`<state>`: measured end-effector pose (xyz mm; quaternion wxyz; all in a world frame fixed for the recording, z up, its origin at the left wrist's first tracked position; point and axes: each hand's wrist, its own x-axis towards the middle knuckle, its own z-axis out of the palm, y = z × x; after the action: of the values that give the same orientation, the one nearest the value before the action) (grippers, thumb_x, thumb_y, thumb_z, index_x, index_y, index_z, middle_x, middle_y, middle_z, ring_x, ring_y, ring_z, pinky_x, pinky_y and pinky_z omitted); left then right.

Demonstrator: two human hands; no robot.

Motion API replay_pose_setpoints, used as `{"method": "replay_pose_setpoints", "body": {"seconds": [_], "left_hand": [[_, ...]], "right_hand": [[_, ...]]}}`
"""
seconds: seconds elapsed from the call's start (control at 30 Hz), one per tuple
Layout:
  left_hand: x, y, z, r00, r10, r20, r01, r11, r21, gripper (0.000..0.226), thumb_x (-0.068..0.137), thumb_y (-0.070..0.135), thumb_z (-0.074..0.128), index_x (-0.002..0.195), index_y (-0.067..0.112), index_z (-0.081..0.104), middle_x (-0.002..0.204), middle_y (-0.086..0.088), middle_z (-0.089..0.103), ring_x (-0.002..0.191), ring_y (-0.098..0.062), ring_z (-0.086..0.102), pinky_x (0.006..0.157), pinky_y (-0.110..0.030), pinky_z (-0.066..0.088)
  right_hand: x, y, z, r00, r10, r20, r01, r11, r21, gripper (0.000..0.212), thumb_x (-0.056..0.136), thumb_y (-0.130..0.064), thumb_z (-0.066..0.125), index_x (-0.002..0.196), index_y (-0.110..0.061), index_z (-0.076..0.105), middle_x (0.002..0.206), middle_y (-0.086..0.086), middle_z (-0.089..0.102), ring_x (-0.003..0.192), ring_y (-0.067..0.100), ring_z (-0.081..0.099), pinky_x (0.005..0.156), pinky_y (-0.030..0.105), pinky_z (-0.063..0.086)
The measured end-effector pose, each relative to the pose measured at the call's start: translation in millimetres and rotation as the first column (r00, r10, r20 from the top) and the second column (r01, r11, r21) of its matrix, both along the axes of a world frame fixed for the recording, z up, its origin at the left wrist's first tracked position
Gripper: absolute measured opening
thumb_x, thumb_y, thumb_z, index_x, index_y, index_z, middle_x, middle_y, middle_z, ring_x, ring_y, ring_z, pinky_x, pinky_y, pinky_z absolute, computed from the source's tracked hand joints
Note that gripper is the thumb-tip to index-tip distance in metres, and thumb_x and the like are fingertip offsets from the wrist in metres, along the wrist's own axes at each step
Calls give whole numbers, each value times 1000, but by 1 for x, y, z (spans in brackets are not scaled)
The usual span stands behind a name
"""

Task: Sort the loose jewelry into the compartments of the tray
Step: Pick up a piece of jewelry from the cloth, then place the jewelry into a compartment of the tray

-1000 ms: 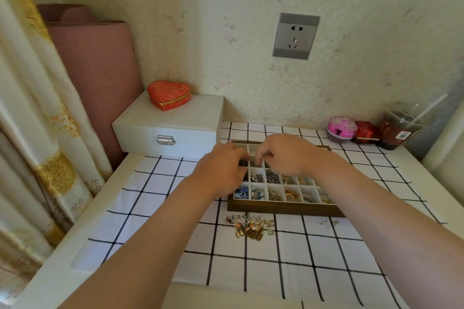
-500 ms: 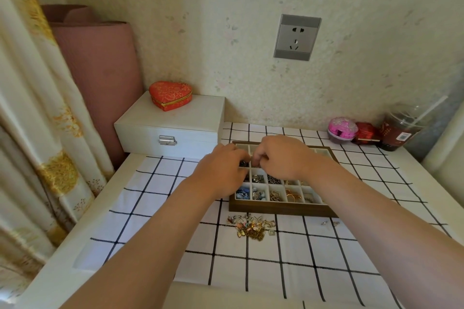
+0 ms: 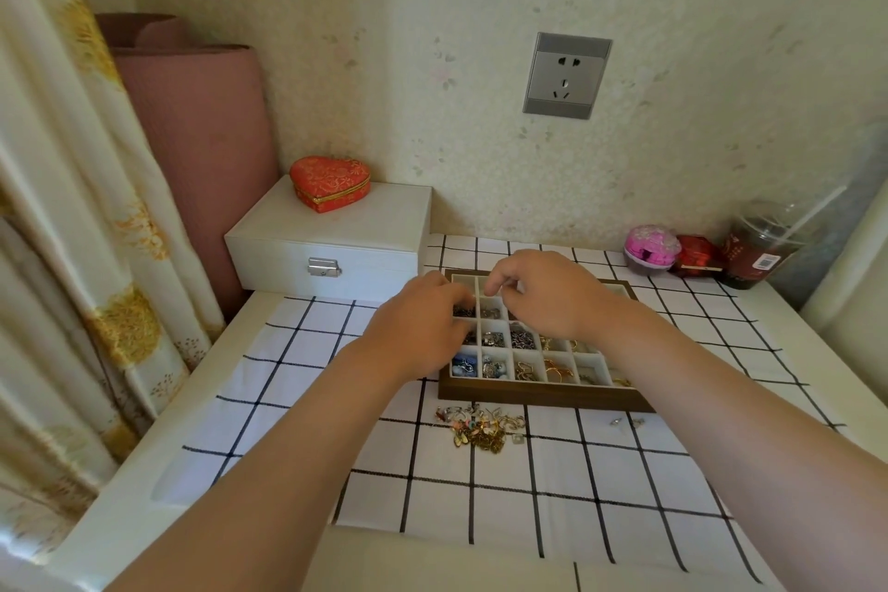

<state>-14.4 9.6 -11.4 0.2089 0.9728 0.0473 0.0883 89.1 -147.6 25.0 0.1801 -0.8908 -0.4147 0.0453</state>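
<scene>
As your left hand (image 3: 418, 327) and right hand (image 3: 548, 293) curl over the far-left compartments of the tray (image 3: 543, 397), a placing step seems underway; whether either pinches a piece is hidden. The loose jewelry (image 3: 480, 428) lies piled just before the tray, calling next for a fine pinch.

Recorded white tabletop (image 3: 120, 519) across lower frame, set against wall. Found white cloth with black grid (image 3: 528, 495) spread over centre and right, bare strip kept at left. Noted wooden tray (image 3: 543, 399) on cloth at centre, near compartments holding small pieces. Logged heap of loose jewelry (image 3: 480, 430) on cloth just below tray; two small silver pieces (image 3: 624, 422) apart, lower right of tray. Noted white latched box (image 3: 336, 250) centre left. Logged pink domed container (image 3: 651, 248), small red box (image 3: 696, 255) and lidded cup of dark drink (image 3: 754, 250) in a row at right, by wall.
</scene>
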Motion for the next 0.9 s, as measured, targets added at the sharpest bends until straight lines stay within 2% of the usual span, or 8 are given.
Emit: {"method": "replay_pose_setpoints", "body": {"seconds": [0.17,0.27,0.37,0.5,0.6,0.73,0.8,0.9], "left_hand": [[-28,-1,12,1000,-27,9,27,997,-65,12,96,27,58,107,26,63,102,6,60,94,-13,58,84,-33,52],[-49,-2,17,997,-61,-37,58,995,-84,7,94,30,61,100,27,63,96,9,65,91,-10,60,82,-32,53],[-67,-1,20,992,-74,-106,66,995,-71,6,89,38,65,93,33,65,92,13,66,83,-3,59,73,-25,48],[-85,1,20,978,-99,-182,98,995,-12,18,86,44,69,104,40,70,95,20,66,78,4,54,72,-20,45],[-90,-1,17,967,-110,-231,119,993,25,26,86,44,70,112,44,69,102,22,66,76,4,51,70,-19,40],[-91,0,14,972,-83,-219,97,994,52,15,86,40,70,101,39,73,98,20,67,73,3,51,64,-15,34],[-92,3,13,973,-79,-215,89,996,33,7,87,39,69,92,37,74,91,21,65,72,6,51,62,-13,32],[-92,7,12,969,-96,-227,93,995,-25,5,90,38,66,90,36,71,86,23,61,75,6,53,63,-14,35]], "right_hand": [[-36,-3,14,995,103,-9,-102,992,73,22,95,-14,59,103,-27,75,100,-18,66,95,0,62,82,21,48],[-58,-8,14,985,168,-33,-169,985,-27,20,94,-18,62,101,-32,74,98,-21,67,89,-5,62,78,15,47],[-75,-16,11,982,187,-42,-191,973,-132,19,93,-24,63,102,-35,74,98,-20,69,87,-4,62,78,20,51],[-89,-15,5,976,215,44,-200,954,-225,21,95,-27,60,107,-35,75,90,-21,68,80,-2,60,74,21,51],[-96,-7,-3,961,261,89,-228,934,-274,22,93,-24,56,94,-26,78,72,-13,67,63,5,59,68,29,56],[-102,-2,-2,948,293,123,-248,925,-289,22,97,-27,56,103,-29,78,91,-14,72,71,2,51,65,22,39],[-102,-2,-3,951,290,105,-253,928,-272,21,97,-28,57,104,-29,77,97,-16,72,79,0,54,69,22,41],[-99,-4,-5,972,236,9,-227,944,-239,17,97,-27,58,98,-26,75,91,-17,71,83,2,63,75,24,50]]}}
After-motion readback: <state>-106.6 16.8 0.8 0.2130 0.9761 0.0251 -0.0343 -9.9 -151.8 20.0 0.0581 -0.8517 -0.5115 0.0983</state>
